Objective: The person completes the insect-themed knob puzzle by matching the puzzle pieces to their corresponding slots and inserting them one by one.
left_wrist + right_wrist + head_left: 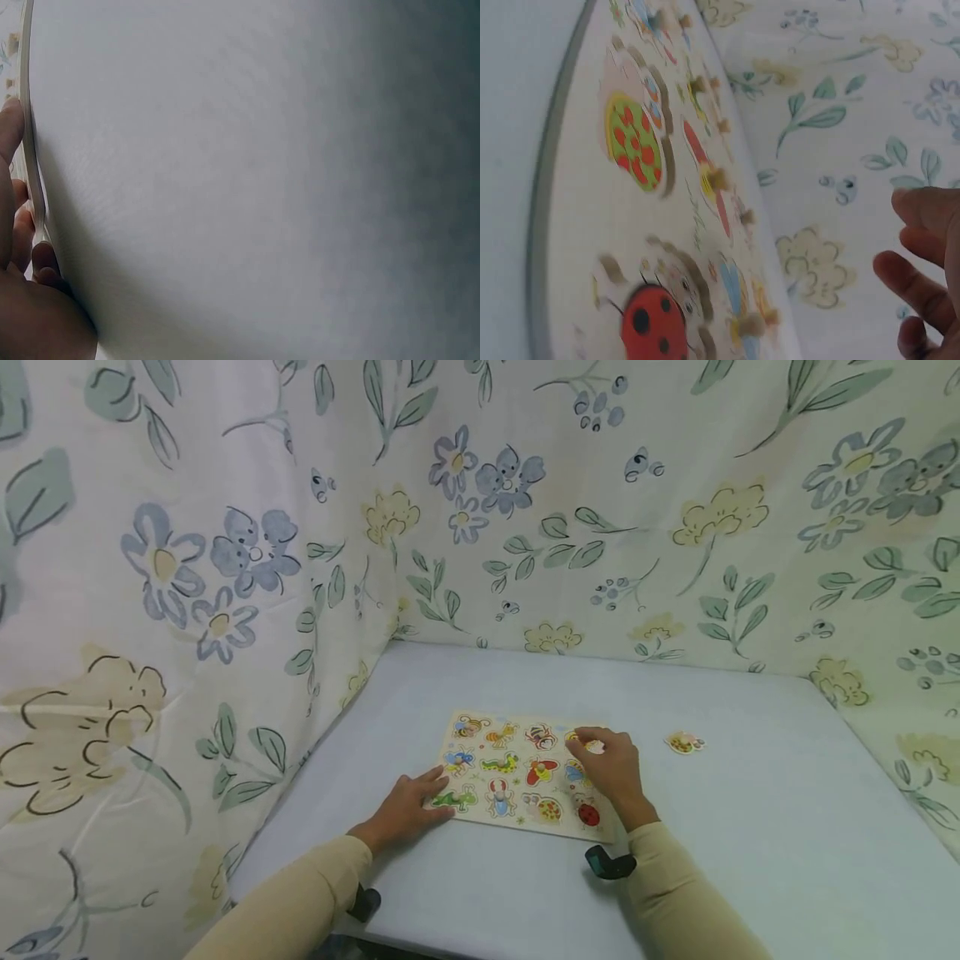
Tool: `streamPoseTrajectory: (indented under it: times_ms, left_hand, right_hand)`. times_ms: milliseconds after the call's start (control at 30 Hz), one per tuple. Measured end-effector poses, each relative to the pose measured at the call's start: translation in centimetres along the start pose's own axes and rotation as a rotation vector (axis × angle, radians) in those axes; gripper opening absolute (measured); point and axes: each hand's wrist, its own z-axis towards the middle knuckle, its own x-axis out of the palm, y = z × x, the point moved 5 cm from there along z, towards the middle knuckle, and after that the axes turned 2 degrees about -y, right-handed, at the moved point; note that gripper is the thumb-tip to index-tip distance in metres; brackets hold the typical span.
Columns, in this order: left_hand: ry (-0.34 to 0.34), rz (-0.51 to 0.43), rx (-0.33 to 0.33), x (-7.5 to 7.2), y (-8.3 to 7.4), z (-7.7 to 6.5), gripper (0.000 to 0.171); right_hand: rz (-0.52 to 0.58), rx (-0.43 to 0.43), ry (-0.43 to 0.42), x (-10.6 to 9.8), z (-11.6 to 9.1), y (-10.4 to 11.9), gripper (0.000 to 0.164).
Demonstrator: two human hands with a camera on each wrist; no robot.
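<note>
A wooden peg puzzle board with colourful insect pictures lies flat on the table. My left hand rests at its near left corner, fingertips on the left edge and thumb by the front edge. Over the far right corner is my right hand, its fingertips right at a partly covered yellow picture. In the right wrist view its fingers are bent and apart, with nothing seen between them. A red ladybug and a snail-like picture with a spotted shell show no knobs there.
One loose piece with a spotted shell lies on the white table, right of the board. Floral curtains stand behind and at both sides. The table's front edge runs below the forearms.
</note>
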Motion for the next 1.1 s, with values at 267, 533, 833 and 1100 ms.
streamPoseTrajectory:
  times_ms: [267,533,833,1100]
  left_hand:
    - [-0.012,-0.014,0.011,0.1,0.1,-0.1,0.063]
    - [-0.013,-0.010,0.003,0.3,0.4,0.1,0.064]
    - [-0.010,0.001,0.020,0.8,-0.3,0.8,0.065]
    - [-0.048,0.015,-0.008,0.9,-0.1,0.1,0.065]
  right_hand:
    - [-0.021,0.074,-0.117,-4.1,1.8,-3.4,0.034]
    - [-0.001,0.123,-0.252,-8.0,2.9,-6.9,0.034]
    - [0.030,0.287,-0.311,-11.4,3.3,-12.4,0.041]
    - [0.042,0.303,-0.354,-11.2,3.4,-14.4,0.039]
